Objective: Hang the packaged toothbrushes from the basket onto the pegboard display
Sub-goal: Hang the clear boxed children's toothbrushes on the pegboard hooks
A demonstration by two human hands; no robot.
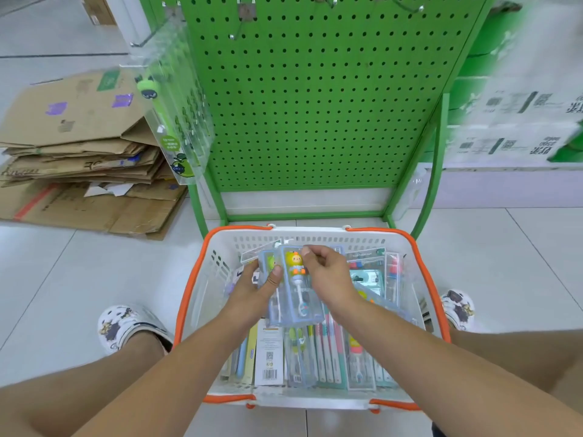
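Pale glossy floor tiles (63,279) spread under everything, with a stack of flattened brown cardboard boxes (85,152) lying at the far left. Straight ahead stands a green perforated metal pegboard display (315,105), carrying metal hooks (235,31) near its top. One clear-packaged green toothbrush (170,99) already hangs at the board's left edge. White cartons with green and black print (520,127) sit to the far right.

Just in front of the display's foot, between two white patterned clogs (126,323), rests a white plastic shopping basket with an orange rim and handles (422,266). It is filled with packaged toothbrushes (315,354) in clear and pastel boxes, most lying flat on the bottom with a few leaning at the far right wall.

Both hands are over the far half of the basket. The left hand (252,288) grips a small bundle of clear boxes, thumb pressed across the front, a green-topped one partly hidden behind. The right hand (328,272) has its fingers curled, pinching the upper edge of the front box, a clear blue-edged package holding a yellow cartoon-figure toothbrush (298,279). That package stands roughly upright, raised above the packs on the basket's bottom.
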